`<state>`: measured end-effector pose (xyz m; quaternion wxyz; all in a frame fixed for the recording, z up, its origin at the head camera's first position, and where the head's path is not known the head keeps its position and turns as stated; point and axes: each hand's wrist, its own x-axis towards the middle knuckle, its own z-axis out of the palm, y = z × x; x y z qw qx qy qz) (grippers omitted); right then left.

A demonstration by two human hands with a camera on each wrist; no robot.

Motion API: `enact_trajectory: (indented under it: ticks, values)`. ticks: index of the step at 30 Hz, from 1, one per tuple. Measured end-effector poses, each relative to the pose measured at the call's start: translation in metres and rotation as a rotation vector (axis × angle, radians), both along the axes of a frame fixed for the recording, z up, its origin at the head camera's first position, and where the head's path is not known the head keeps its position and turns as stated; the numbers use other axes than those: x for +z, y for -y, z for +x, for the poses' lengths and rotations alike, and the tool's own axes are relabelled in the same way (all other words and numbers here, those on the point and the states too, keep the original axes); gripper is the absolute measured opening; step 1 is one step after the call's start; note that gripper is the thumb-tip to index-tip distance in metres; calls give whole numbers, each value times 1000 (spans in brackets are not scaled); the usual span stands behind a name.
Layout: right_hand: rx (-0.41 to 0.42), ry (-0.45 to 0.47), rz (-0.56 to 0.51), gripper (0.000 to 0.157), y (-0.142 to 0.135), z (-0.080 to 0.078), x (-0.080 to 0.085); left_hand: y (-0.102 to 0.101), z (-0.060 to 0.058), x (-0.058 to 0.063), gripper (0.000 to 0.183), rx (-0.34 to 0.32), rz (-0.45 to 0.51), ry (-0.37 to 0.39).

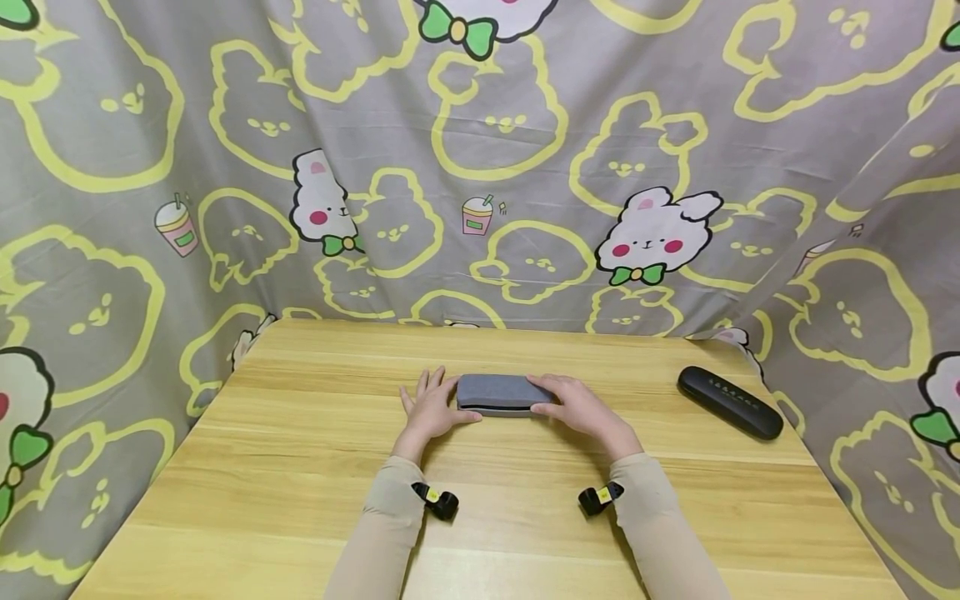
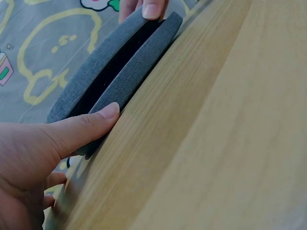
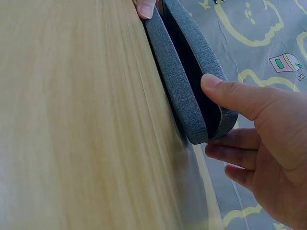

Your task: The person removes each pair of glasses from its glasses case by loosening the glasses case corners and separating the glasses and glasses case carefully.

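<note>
A blue-grey fabric glasses case (image 1: 495, 390) lies on the wooden table with its lid slightly raised, leaving a dark gap along the front. At its left end, my left hand (image 1: 433, 407) holds the case, the thumb on the lower half's front edge (image 2: 139, 72) and the other fingers spread out to the side. My right hand (image 1: 581, 407) grips the right end, thumb at the lid's front edge (image 3: 204, 52) and fingers behind the end. The inside of the case is dark, so its contents are hidden.
A black glasses case (image 1: 730, 402) with small gold lettering lies closed at the table's right side. The wooden table (image 1: 517, 500) reaches back to a grey patterned curtain (image 1: 525, 200), which also hangs at both sides.
</note>
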<state>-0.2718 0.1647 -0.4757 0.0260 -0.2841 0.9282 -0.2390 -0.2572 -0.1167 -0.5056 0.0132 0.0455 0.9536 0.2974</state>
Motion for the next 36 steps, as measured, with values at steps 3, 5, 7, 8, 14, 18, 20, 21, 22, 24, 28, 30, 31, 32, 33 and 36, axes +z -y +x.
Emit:
enact_trajectory:
  ticks: [3, 5, 7, 8, 14, 18, 20, 21, 22, 24, 28, 30, 31, 32, 33, 36]
  values:
    - [10, -2, -5, 58, 0, 0, 0, 0, 0, 1, 88, 0, 2, 2]
    - [17, -3, -13, 57, -1, 0, -1, 0, 1, 1, 88, 0, 3, 4]
    - [20, 3, -24, 57, -1, 0, -1, 0, 1, 1, 88, 1, 0, 4]
    - [22, 5, -28, 57, -1, 0, -1, 0, 1, 1, 88, 1, 0, 4]
    - [28, 23, -36, 57, -2, -1, -1, 0, 0, 2, 88, 4, 4, 8]
    - [36, 25, -32, 58, -3, -2, -2, 0, 0, 2, 89, 6, 6, 8]
    - [39, 28, -31, 58, -3, -3, -2, 0, 0, 2, 89, 7, 7, 9]
    - [39, 31, -34, 58, -3, -3, -2, 0, 0, 2, 90, 7, 7, 9]
    - [40, 32, -36, 58, -3, -3, -2, 0, 0, 2, 90, 8, 6, 8]
    - [40, 38, -41, 57, -3, -3, -3, 0, 0, 2, 90, 7, 6, 8]
    - [37, 47, -41, 57, -3, -3, -3, 0, 0, 3, 90, 5, 6, 5]
    - [34, 51, -37, 57, -3, -3, -3, 0, 1, 3, 90, 5, 6, 4]
    - [32, 52, -37, 57, -3, -3, -2, -1, 1, 3, 90, 5, 3, 4]
    - [31, 54, -37, 57, -3, -3, -2, -1, 0, 3, 90, 5, 2, 6]
    - [30, 56, -38, 56, -3, -3, -2, -1, 0, 3, 90, 4, -1, 4]
    - [29, 61, -40, 56, -2, -2, -1, -1, 0, 3, 90, 3, -6, 9]
